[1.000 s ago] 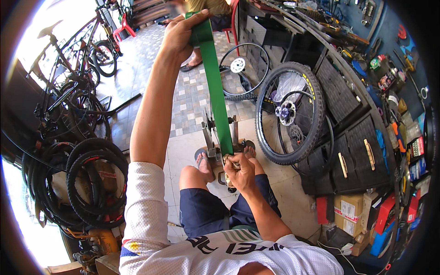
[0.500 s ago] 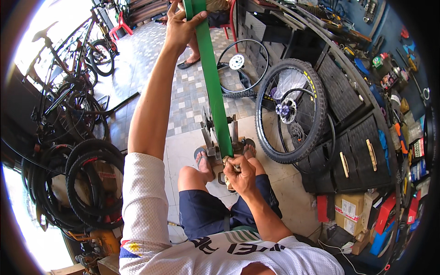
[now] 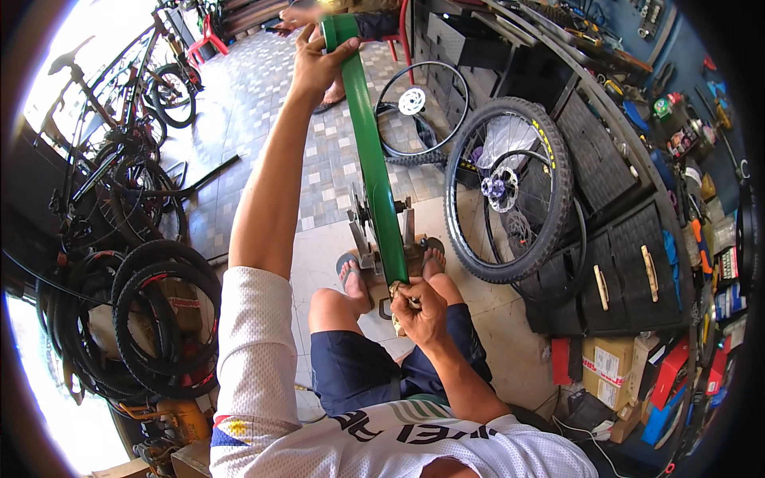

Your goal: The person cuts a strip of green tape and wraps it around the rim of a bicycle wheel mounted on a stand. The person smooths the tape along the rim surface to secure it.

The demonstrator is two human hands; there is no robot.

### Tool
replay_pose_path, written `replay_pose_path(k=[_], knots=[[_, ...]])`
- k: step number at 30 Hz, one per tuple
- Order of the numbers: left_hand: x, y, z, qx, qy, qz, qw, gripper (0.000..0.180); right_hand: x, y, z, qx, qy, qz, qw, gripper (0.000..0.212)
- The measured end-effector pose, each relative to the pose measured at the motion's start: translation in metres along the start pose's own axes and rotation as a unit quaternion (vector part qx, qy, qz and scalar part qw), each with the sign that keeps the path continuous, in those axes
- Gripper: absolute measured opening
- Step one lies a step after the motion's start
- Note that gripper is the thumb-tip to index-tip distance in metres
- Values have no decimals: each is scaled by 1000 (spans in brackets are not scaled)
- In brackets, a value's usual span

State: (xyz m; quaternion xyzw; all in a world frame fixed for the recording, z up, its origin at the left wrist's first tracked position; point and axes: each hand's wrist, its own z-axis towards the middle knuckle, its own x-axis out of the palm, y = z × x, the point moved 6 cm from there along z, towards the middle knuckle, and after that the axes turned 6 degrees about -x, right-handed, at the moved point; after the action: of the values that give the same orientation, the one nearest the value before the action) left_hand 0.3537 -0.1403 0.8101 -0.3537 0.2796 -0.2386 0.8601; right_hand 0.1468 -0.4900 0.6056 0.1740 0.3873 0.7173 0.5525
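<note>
Tape (image 3: pixel 374 163), green and glossy, ran taut over the wheel-truing stand (image 3: pixel 365 242); the left hand (image 3: pixel 315 64) gripped its roll (image 3: pixel 343 29); the right hand (image 3: pixel 424 312) was closed on the lower end; uneven pull risked twisting the strip; slack risked dropping it onto the stand.

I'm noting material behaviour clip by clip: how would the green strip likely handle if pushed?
The green strip likely bends easily: it looks thin and runs from a roll at the left hand. Its glossy sheen suggests a smooth, perhaps slippery face. The roll, seemingly rounded, might roll if set on edge.
</note>
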Motion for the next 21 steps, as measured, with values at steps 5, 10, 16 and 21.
replay_pose_path(k=[5,10,16,21], knots=[[5,11,-3,-21,2,-32,999,40,0,-1,-1,4,1,8,1000,21],[8,24,0,4,14,0,1000,39,0,0,-1,5,2,3,1000,21],[11,41,-9,-53,5,20,998,48,0,-1,-2,4,0,7,1000,21],[16,46,-17,-71,18,0,997,44,0,-2,-3,-1,-5,10,1000,21]])
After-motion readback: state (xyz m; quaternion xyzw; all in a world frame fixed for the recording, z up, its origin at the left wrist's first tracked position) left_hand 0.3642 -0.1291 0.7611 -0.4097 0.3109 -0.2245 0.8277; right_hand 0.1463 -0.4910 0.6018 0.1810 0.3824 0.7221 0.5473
